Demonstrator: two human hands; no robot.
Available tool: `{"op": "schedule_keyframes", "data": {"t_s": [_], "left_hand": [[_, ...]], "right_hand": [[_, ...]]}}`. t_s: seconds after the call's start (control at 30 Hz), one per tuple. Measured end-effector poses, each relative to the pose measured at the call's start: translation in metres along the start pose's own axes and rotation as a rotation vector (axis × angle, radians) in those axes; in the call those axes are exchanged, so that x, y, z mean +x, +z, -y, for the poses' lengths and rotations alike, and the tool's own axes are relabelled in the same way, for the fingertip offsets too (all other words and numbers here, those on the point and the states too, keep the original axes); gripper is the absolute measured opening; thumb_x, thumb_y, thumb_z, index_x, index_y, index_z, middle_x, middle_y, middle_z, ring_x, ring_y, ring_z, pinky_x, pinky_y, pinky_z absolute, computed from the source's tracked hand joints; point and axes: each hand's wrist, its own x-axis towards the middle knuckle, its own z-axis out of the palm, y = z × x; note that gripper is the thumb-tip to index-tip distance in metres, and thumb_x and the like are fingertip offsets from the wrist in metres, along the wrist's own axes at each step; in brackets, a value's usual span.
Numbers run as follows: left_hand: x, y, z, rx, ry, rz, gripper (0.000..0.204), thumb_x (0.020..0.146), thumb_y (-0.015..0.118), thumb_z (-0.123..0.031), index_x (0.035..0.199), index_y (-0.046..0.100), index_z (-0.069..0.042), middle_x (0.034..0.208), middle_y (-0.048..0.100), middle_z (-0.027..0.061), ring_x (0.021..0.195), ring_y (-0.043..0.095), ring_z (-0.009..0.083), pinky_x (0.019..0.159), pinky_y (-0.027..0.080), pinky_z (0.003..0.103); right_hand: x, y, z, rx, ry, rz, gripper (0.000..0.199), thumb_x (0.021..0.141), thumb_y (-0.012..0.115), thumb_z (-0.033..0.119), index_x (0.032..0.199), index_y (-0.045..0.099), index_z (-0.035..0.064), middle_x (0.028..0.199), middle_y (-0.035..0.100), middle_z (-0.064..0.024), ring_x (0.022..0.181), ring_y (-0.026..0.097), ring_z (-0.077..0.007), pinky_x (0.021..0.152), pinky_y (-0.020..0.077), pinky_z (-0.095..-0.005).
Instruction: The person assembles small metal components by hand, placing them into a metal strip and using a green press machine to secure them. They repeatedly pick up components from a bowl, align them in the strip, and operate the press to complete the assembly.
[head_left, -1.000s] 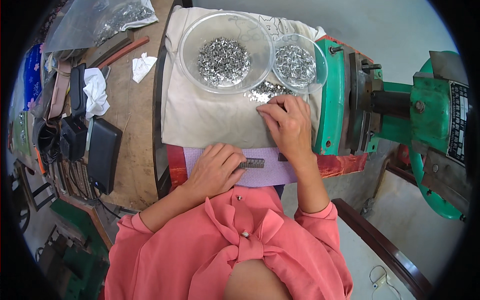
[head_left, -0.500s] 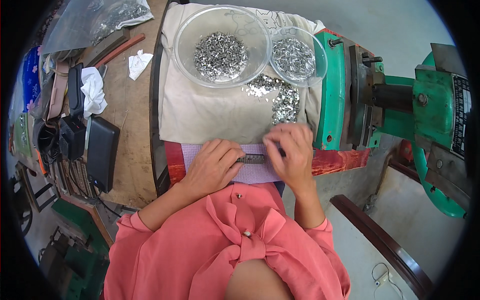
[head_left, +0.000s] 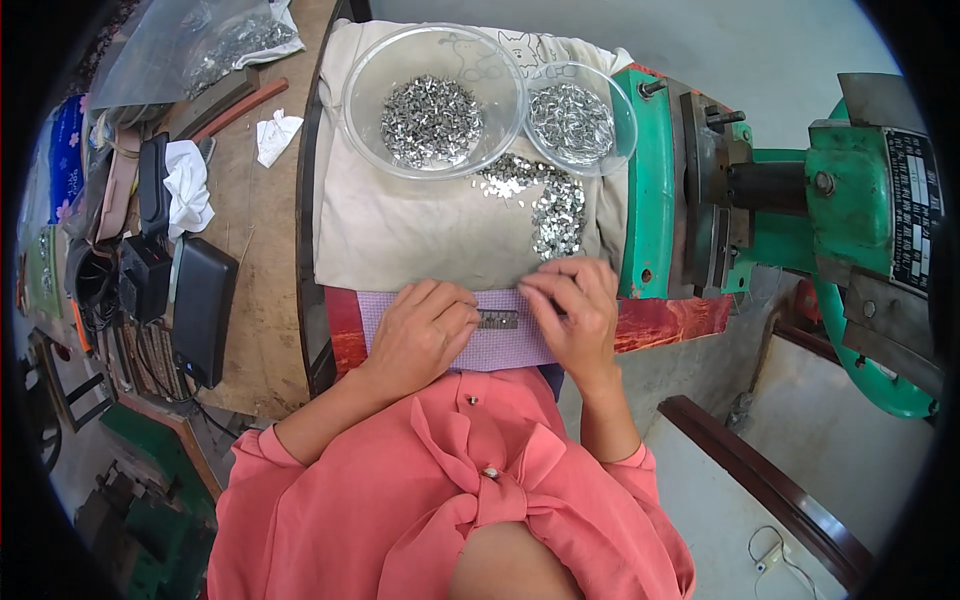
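A small dark metal block with slots (head_left: 498, 320) lies on the purple checked cloth (head_left: 380, 300) in front of me. My left hand (head_left: 425, 328) is closed around its left end, with the fingertips hiding that part. Just right of the block is my right hand (head_left: 580, 315), its fingers curled and thumb near the index finger; whatever it may pinch is too small to make out. Beyond this hand, a loose pile of small shiny metal pieces (head_left: 558, 220) spreads over the beige cloth (head_left: 400, 240).
A large clear bowl (head_left: 352, 125) and a smaller clear bowl (head_left: 632, 125) hold metal pieces at the back. A green machine (head_left: 640, 220) stands close on the right. Left, a wooden table (head_left: 270, 250) carries a black case (head_left: 205, 310), crumpled tissue (head_left: 186, 190) and tools.
My right hand has come slightly nearer to me, away from the loose pile, and its fingers have lowered toward the block. My left hand stays at the block. The whole view has shifted a little.
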Motion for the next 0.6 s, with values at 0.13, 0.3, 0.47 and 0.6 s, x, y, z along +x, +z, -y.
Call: {"op": "schedule_keyframes", "data": {"t_s": [0.13,0.3,0.47,0.6], "left_hand": [[0.001,0.000,-0.001,-0.018,-0.038,0.031,0.016,0.075,0.076,-0.004,0.087,0.065,-0.006,0.099,0.064,0.0056,0.089,0.059,0.0265,0.077,0.046,0.038],[-0.001,0.000,-0.003,-0.011,-0.061,0.046,0.021,0.075,0.078,-0.007,0.090,0.063,-0.007,0.101,0.063,0.0061,0.092,0.058,0.0273,0.078,0.046,0.039],[0.000,0.000,-0.002,-0.021,-0.023,0.035,0.022,0.074,0.079,-0.008,0.090,0.063,-0.007,0.101,0.063,0.0064,0.091,0.058,0.0275,0.078,0.045,0.039],[-0.001,0.001,-0.002,-0.013,-0.044,0.040,0.022,0.074,0.079,-0.008,0.089,0.063,-0.007,0.101,0.063,0.0064,0.092,0.058,0.0276,0.079,0.045,0.039]], "right_hand": [[0.029,0.008,-0.014,-0.028,-0.005,-0.079,0.015,0.076,0.080,0.009,0.089,0.074,0.0097,0.090,0.064,-0.0032,0.087,0.059,-0.0254,0.078,0.0425,-0.0390],[0.052,0.023,-0.026,-0.160,-0.008,-0.096,0.013,0.078,0.078,0.012,0.090,0.074,0.0110,0.088,0.063,-0.0026,0.086,0.058,-0.0252,0.078,0.0427,-0.0397],[0.055,0.031,-0.026,-0.252,-0.037,-0.085,0.013,0.077,0.078,0.012,0.090,0.074,0.0112,0.087,0.062,-0.0023,0.086,0.058,-0.0251,0.079,0.0432,-0.0398],[0.057,0.032,-0.022,-0.253,-0.073,-0.094,0.012,0.076,0.078,0.011,0.087,0.072,0.0116,0.089,0.062,-0.0021,0.086,0.058,-0.0252,0.080,0.0435,-0.0398]]}}
